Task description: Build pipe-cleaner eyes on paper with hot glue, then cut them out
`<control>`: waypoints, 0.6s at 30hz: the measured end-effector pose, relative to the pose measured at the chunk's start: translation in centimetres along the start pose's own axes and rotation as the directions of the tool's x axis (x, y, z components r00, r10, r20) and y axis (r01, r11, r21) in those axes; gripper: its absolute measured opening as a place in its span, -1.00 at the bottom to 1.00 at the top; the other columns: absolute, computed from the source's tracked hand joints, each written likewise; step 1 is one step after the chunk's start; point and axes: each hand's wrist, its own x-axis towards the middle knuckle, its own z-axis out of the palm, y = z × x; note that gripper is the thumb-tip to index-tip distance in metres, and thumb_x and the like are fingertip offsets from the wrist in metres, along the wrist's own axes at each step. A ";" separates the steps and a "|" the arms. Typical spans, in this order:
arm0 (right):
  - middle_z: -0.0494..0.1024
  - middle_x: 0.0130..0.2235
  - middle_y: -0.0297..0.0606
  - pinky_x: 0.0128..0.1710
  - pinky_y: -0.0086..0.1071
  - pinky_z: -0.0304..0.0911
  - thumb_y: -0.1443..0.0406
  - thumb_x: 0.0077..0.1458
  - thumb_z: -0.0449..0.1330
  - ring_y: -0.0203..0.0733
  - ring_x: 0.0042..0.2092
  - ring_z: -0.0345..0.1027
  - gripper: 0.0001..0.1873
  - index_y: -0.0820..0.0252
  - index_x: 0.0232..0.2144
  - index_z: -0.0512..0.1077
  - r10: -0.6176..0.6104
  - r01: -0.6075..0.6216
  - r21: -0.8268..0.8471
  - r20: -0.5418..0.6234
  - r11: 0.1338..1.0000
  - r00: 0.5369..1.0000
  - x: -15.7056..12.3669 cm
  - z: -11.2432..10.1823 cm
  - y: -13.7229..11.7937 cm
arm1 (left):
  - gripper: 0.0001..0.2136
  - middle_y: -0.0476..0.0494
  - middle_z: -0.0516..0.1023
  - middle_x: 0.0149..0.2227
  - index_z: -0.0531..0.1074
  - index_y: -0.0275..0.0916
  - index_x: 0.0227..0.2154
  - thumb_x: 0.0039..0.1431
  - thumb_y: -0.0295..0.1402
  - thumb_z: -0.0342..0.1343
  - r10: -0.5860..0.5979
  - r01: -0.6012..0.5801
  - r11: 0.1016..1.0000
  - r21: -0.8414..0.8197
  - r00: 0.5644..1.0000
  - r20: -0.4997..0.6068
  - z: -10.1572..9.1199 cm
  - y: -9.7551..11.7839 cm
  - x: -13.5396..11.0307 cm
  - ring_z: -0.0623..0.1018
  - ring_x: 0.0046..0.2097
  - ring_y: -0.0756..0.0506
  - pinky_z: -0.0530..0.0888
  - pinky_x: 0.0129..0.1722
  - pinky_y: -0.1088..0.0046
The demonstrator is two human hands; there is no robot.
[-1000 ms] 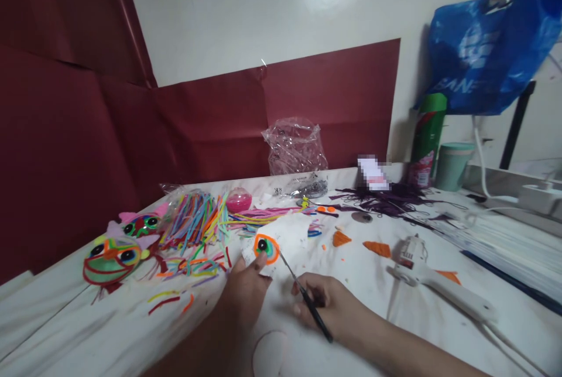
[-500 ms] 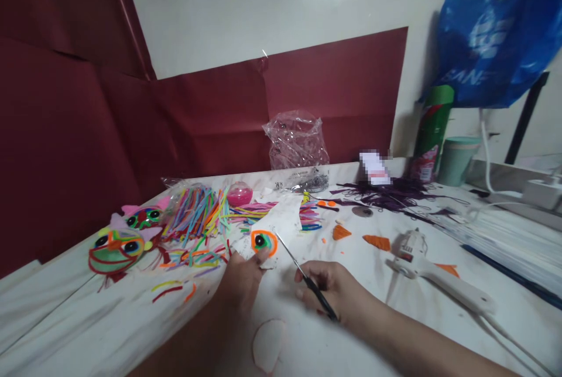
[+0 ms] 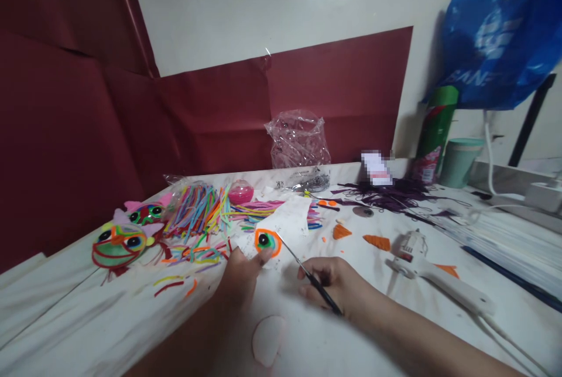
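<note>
My left hand [image 3: 246, 268] pinches a white sheet of paper [image 3: 287, 217]. Its thumb lies at the lower edge of a fuzzy eye [image 3: 267, 242] on the sheet, ringed in orange, with green and blue around a black centre. Closed around the black handle of slim scissors [image 3: 322, 292], seen edge-on, is my right hand [image 3: 336, 283]. Their narrow metal tip points up and left, close to the eye's right side; whether it touches the paper I cannot tell. Below the hands, a thin rounded outline piece [image 3: 267, 340] lies on the table.
Two colourful fuzzy masks [image 3: 117, 246] and bundles of pipe cleaners [image 3: 195, 210] lie left. A glue gun [image 3: 439, 280] with its cord, orange pieces [image 3: 376, 242] and purple strands [image 3: 390, 195] are right. Behind are a plastic bag [image 3: 298, 140], a green can [image 3: 434, 131] and a cup [image 3: 461, 163].
The view has shifted slightly. The paper with the eye is turned a little, and the scissors' tip stays beside it. Both hands keep their hold.
</note>
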 end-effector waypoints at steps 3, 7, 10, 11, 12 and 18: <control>0.14 -0.72 -0.56 -0.69 -0.53 -0.14 0.10 -0.21 0.31 -0.45 -0.66 -0.04 -0.67 0.22 -0.49 0.37 0.014 -0.014 0.014 0.004 1.000 1.000 0.1 0.2 0.1 | -0.52 -0.25 0.59 -0.33 0.44 -0.38 -0.20 -0.24 -0.27 0.36 0.006 -0.006 1.000 0.011 1.000 0.029 -0.3 -0.4 0.4 0.56 -0.27 -0.23 0.48 -0.29 0.33; 0.14 -0.71 -0.56 -0.68 -0.53 -0.14 0.10 -0.23 0.32 -0.45 -0.65 -0.04 -0.64 0.23 -0.45 0.38 0.010 -0.010 0.019 0.020 1.000 1.000 0.2 0.2 0.2 | -0.50 -0.26 0.60 -0.32 0.44 -0.38 -0.20 -0.27 -0.28 0.37 -0.036 0.036 0.999 0.000 0.995 0.090 -0.2 -0.3 0.2 0.57 -0.31 -0.24 0.49 -0.35 0.33; 0.10 -0.69 -0.57 -0.67 -0.52 -0.17 0.15 -0.21 0.31 -0.46 -0.63 -0.09 -0.69 0.24 -0.46 0.38 -0.022 0.021 0.023 0.031 1.000 0.999 0.1 0.0 0.2 | -0.46 -0.26 0.60 -0.29 0.44 -0.36 -0.17 -0.32 -0.32 0.38 -0.039 0.043 0.998 -0.035 0.994 0.105 0.3 0.1 -0.3 0.57 -0.29 -0.25 0.49 -0.35 0.33; 0.09 -0.68 -0.57 -0.66 -0.52 -0.18 0.16 -0.20 0.30 -0.46 -0.63 -0.10 -0.71 0.24 -0.47 0.38 -0.030 0.029 0.019 0.030 0.999 0.999 0.0 -0.1 0.1 | -0.46 -0.25 0.60 -0.28 0.44 -0.35 -0.17 -0.32 -0.33 0.38 -0.033 0.039 0.998 -0.055 0.994 0.107 0.4 0.2 -0.4 0.57 -0.27 -0.25 0.49 -0.34 0.34; 0.09 -0.68 -0.57 -0.66 -0.51 -0.18 0.17 -0.19 0.29 -0.46 -0.63 -0.10 -0.73 0.24 -0.48 0.38 -0.033 0.032 0.012 0.029 0.999 0.999 0.0 -0.1 0.0 | -0.47 -0.25 0.60 -0.27 0.44 -0.34 -0.17 -0.31 -0.33 0.37 -0.028 0.036 0.996 -0.077 0.994 0.105 0.5 0.3 -0.4 0.57 -0.26 -0.24 0.49 -0.33 0.34; 0.16 -0.69 -0.54 -0.67 -0.50 -0.15 0.16 -0.15 0.27 -0.44 -0.64 -0.05 -0.74 0.23 -0.47 0.36 -0.011 0.010 0.010 0.053 1.000 0.999 -0.3 0.0 -0.7 | -0.54 -0.24 0.61 -0.34 0.45 -0.36 -0.16 -0.18 -0.27 0.32 -0.057 0.073 0.990 -0.125 0.990 0.127 0.2 -0.1 -0.1 0.58 -0.33 -0.21 0.48 -0.35 0.34</control>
